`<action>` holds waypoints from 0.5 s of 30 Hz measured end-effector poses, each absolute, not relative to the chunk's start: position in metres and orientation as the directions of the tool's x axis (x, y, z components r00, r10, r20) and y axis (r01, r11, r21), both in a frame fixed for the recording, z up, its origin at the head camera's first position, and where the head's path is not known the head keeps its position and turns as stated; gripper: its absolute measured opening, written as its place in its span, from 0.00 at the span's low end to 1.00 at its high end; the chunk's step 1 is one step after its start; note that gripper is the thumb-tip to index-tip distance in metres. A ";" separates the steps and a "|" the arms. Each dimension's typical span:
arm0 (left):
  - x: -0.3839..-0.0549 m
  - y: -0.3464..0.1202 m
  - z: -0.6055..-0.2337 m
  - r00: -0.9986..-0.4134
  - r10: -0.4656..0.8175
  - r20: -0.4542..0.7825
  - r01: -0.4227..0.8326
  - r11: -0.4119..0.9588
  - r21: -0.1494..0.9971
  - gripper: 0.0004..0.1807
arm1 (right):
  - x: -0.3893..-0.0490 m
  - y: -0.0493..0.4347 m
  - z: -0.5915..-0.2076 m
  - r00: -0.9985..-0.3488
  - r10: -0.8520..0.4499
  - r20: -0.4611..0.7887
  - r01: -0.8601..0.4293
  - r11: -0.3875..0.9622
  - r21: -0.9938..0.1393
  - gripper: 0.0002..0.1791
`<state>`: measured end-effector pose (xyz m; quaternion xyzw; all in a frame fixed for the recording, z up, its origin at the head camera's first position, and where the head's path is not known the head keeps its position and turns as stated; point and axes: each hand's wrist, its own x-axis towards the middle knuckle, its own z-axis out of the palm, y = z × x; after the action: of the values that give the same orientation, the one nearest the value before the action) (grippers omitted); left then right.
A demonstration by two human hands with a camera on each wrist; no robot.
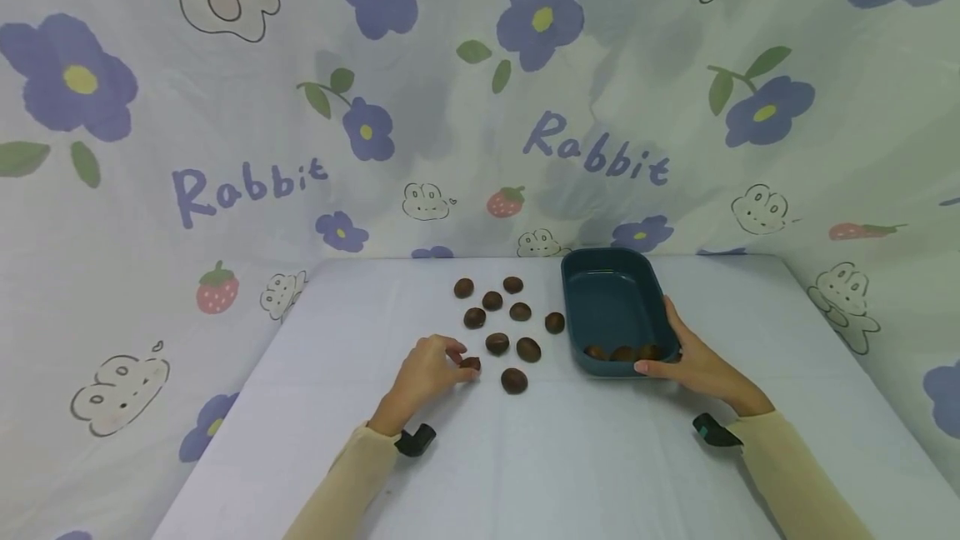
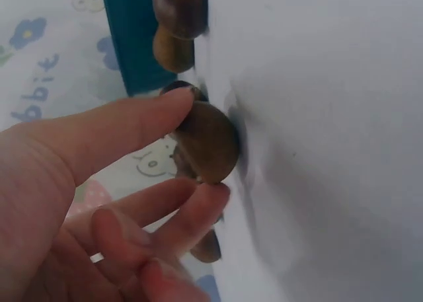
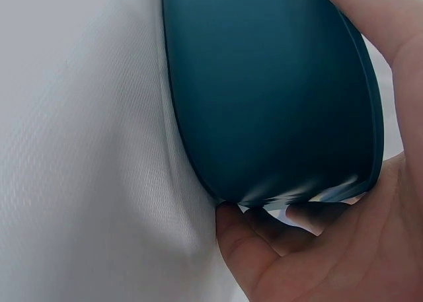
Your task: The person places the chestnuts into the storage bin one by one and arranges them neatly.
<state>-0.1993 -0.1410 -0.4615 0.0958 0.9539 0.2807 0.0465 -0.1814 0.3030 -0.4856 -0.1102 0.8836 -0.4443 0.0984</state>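
Observation:
My left hand (image 1: 427, 372) pinches a brown chestnut (image 2: 210, 143) between thumb and fingertips, low over the white cloth; in the head view the fingers partly cover that chestnut. At the near right corner of a deep teal dish (image 1: 613, 370), my right hand (image 1: 693, 361) holds on, the thumb over the near rim and the fingers along the right side. Several chestnuts (image 1: 623, 353) lie inside the dish at its near end. In the right wrist view the outer wall of the dish (image 3: 271, 97) fills the middle, with fingers curled round the corner.
Between the left hand and the dish, several loose chestnuts (image 1: 497, 343) are scattered on the white tabletop (image 1: 570, 457). One chestnut (image 1: 554, 322) lies close beside the dish's left wall. A printed curtain (image 1: 450, 123) hangs behind the table.

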 end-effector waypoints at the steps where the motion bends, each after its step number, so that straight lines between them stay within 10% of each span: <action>1: -0.200 -0.141 -0.461 -0.975 0.216 -0.046 0.158 0.829 0.537 0.24 | -0.181 0.303 -0.486 -0.956 -0.283 -0.075 -0.108 0.579 -0.808 0.72; 15: -0.199 -0.138 -0.455 -0.956 0.272 -0.113 0.184 0.852 0.491 0.15 | -0.183 0.304 -0.489 -0.957 -0.282 -0.066 -0.116 0.582 -0.805 0.72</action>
<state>-0.1991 -0.1377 -0.4555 0.1192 0.9580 0.2449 0.0896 -0.1833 0.3045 -0.4892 -0.1125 0.8845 -0.4430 0.0935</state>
